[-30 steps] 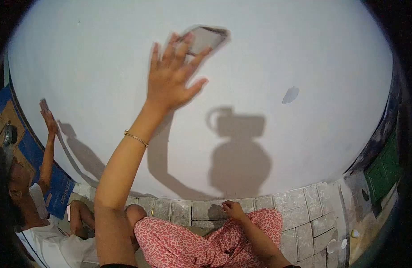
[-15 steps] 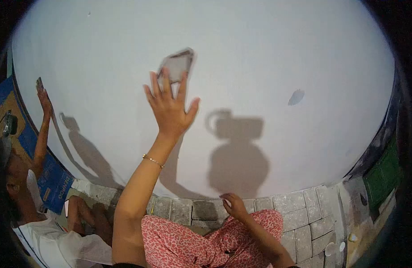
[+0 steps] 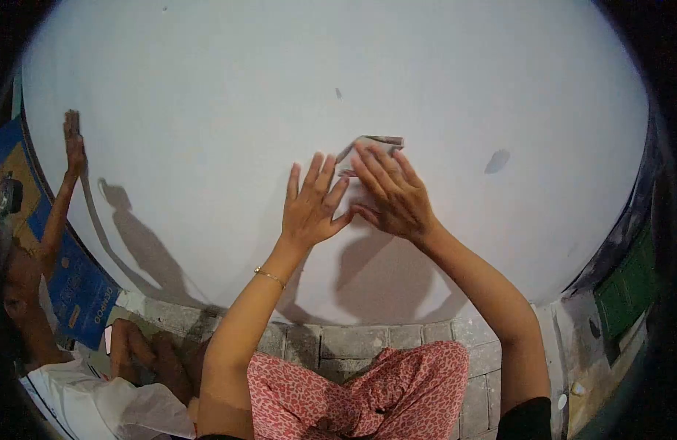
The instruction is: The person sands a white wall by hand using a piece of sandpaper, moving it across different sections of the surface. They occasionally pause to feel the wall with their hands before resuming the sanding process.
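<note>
A small grey-brown sheet (image 3: pixel 386 140), which looks like sandpaper, lies against the white wall (image 3: pixel 228 95) with its top edge bent. My right hand (image 3: pixel 395 192) is laid flat over this sheet, fingers stretched out and covering most of it. To its left, my left hand (image 3: pixel 312 209) is spread on the wall, wearing a thin bracelet (image 3: pixel 269 276) at the wrist. The fingertips of the left hand come close to the sheet's left edge, and its thumb meets the right hand near the base.
At the left a seated person (image 3: pixel 56 323) raises a hand (image 3: pixel 74 143) against the same wall. A grey patch (image 3: pixel 497 160) marks the wall on the right. Grey paving blocks (image 3: pixel 353 342) run along its foot. A blue box (image 3: pixel 78 297) and a green panel (image 3: pixel 628 293) flank it.
My right hand has risen from near my knee onto the sheet. The sheet has shifted right and down. My left hand has moved right and slightly down, away from the sheet's middle.
</note>
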Action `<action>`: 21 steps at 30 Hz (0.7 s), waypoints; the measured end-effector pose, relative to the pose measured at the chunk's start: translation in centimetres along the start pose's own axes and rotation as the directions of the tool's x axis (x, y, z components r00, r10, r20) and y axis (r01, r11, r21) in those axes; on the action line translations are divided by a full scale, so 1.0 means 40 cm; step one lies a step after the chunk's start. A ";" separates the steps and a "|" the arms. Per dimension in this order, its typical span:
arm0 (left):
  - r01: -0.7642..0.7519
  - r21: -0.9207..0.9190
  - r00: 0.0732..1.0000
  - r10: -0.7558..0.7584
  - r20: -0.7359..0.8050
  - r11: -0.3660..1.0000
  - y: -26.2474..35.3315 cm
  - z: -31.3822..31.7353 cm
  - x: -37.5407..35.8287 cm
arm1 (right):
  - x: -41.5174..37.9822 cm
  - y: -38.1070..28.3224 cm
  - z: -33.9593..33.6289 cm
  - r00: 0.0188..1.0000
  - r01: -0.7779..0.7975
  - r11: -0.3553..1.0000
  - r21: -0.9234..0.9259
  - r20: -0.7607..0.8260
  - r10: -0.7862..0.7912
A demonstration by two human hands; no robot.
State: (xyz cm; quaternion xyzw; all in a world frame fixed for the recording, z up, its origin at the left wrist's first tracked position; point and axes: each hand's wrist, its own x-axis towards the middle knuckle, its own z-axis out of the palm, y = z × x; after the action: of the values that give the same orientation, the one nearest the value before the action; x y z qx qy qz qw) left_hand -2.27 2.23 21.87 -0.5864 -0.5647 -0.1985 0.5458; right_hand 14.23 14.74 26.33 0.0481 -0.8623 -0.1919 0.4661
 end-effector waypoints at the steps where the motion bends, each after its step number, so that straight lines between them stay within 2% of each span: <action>1: 0.052 -0.004 0.997 -0.052 -0.058 0.999 0.000 0.001 -0.020 | -0.007 0.012 -0.008 0.999 -0.010 0.993 -0.113 0.037 0.015; 2: 0.101 -0.011 0.988 -0.102 -0.114 0.995 -0.002 0.002 -0.042 | -0.015 0.027 -0.016 0.997 -0.019 0.974 -0.225 0.071 0.036; 4: 0.160 0.018 0.982 -0.157 -0.100 0.987 0.000 -0.011 -0.087 | -0.023 0.077 -0.037 0.999 -0.053 0.944 -0.327 -0.022 0.048; 6: 0.340 0.060 0.934 -0.330 -0.140 0.938 0.003 -0.004 -0.146 | -0.009 0.121 -0.073 0.963 -0.227 0.933 -0.280 -0.206 0.173; 7: 0.388 0.099 0.921 -0.379 -0.094 0.917 0.011 -0.001 -0.184 | -0.002 0.124 -0.074 0.965 -0.220 0.932 -0.287 -0.204 0.165; 9: 0.493 0.056 0.869 -0.490 -0.063 0.868 0.052 0.005 -0.256 | 0.011 0.129 -0.074 0.851 -0.406 0.899 -0.161 -0.425 0.308; 11: 0.542 0.064 0.840 -0.542 -0.011 0.838 0.106 0.037 -0.355 | -0.036 0.084 -0.026 0.984 -0.160 0.949 -0.271 -0.118 0.132; 12: 0.533 0.059 0.846 -0.533 -0.025 0.844 0.118 0.045 -0.376 | -0.059 0.083 -0.009 0.986 0.164 0.941 -0.298 0.049 -0.156; 13: 0.530 0.063 0.848 -0.530 -0.029 0.845 0.132 0.050 -0.387 | -0.052 0.086 -0.028 0.933 0.345 0.906 -0.245 0.196 -0.303; 14: 0.534 0.065 0.845 -0.534 -0.020 0.843 0.144 0.056 -0.403 | -0.052 0.085 -0.052 0.833 0.508 0.848 -0.154 0.338 -0.437; 16: 0.535 0.057 0.844 -0.537 0.013 0.843 0.148 0.052 -0.411 | -0.028 0.141 -0.079 0.893 0.414 0.875 -0.253 0.299 -0.336; 18: 0.529 0.055 0.846 -0.531 0.044 0.847 0.144 0.047 -0.406 | 0.041 0.187 -0.150 0.991 0.136 0.927 -0.350 0.066 -0.120; 19: 0.533 0.034 0.845 -0.534 0.029 0.846 0.145 0.046 -0.401 | 0.070 0.201 -0.165 0.996 -0.047 0.928 -0.371 -0.093 0.013; 20: 0.536 0.014 0.844 -0.536 0.013 0.844 0.147 0.046 -0.399 | 0.101 0.204 -0.164 0.960 -0.155 0.936 -0.315 -0.272 0.068; 21: 0.535 0.011 0.845 -0.535 0.015 0.845 0.147 0.046 -0.399 | 0.115 0.175 -0.150 0.945 -0.197 0.937 -0.288 -0.309 0.104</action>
State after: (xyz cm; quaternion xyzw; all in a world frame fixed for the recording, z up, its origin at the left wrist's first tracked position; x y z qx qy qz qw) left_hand -2.33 -1.92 5.24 -0.4059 -0.7110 -0.3356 0.4659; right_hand 17.23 18.26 35.52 -0.0663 -0.7443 -0.2811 0.6022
